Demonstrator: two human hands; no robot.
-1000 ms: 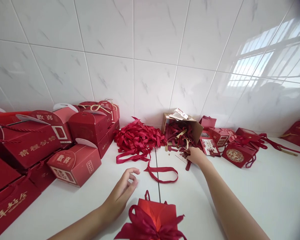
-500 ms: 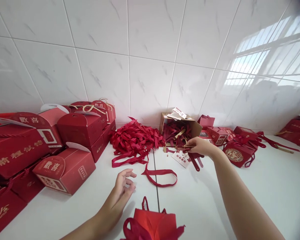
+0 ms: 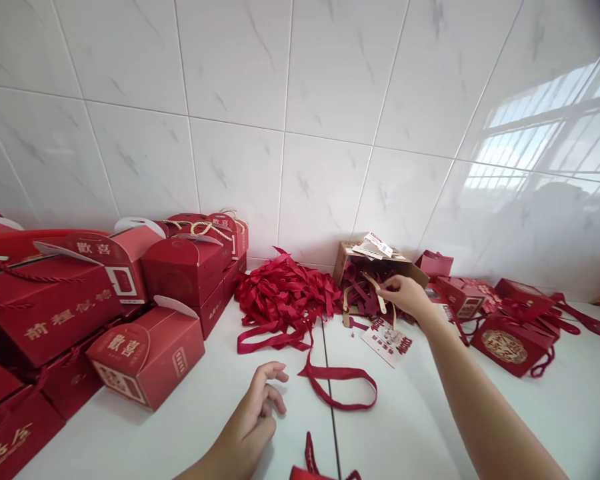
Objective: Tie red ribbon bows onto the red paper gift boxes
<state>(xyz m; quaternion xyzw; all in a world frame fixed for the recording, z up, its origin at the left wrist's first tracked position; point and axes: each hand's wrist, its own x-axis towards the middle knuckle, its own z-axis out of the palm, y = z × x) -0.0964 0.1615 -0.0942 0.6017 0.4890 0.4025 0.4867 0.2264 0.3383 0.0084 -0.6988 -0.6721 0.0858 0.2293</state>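
My right hand (image 3: 405, 297) is at the mouth of a small cardboard box (image 3: 343, 263), its fingers pinched on a gold strip (image 3: 374, 287). Dark red strips (image 3: 360, 300) fill the box and spill out around the fingertips. My left hand (image 3: 260, 417) hovers over the white table, fingers apart and loosely curled, holding nothing. A loop of red ribbon (image 3: 353, 405) lies on the table to its right. At the bottom edge, only the top and cord handle of a red gift box (image 3: 307, 473) show.
A heap of red ribbon (image 3: 285, 290) lies by the tiled wall. Red gift boxes (image 3: 147, 350) are stacked on the left. More small red boxes (image 3: 510, 343) stand on the right. Printed cards (image 3: 386, 347) lie before and on top of the cardboard box.
My right hand has gone back into the cardboard box's mouth; the dark red strips that hung below it no longer show there. The view has shifted, and the near gift box has mostly left the frame.
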